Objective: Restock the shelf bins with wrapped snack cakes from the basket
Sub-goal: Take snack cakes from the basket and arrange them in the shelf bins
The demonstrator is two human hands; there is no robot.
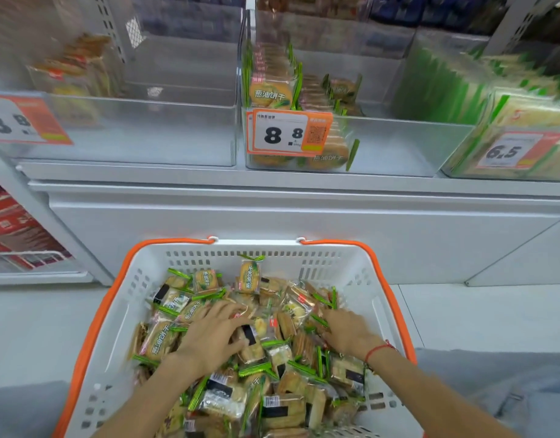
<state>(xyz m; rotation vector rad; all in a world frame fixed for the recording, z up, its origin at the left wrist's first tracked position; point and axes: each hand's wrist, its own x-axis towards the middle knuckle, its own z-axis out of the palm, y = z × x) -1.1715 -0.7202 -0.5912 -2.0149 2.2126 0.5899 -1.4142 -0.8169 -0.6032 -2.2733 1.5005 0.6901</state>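
Your two forearms come in from below and both hands are down in the white basket with orange rim, which stands on the floor just before the shelf, so you can move the goods up with little reach. Your left hand lies spread on the heap of wrapped snack cakes, the fingers bent over a few packets in the middle; I judge it is gathering them, not yet lifting. Your right hand reaches into the right side of the heap, and its fingertips are hidden among the wrappers, so I cannot tell if it grips anything. Above, the middle clear bin with the 8.8 price tag holds the same green-edged packets only at its left, and the left bin is almost bare.
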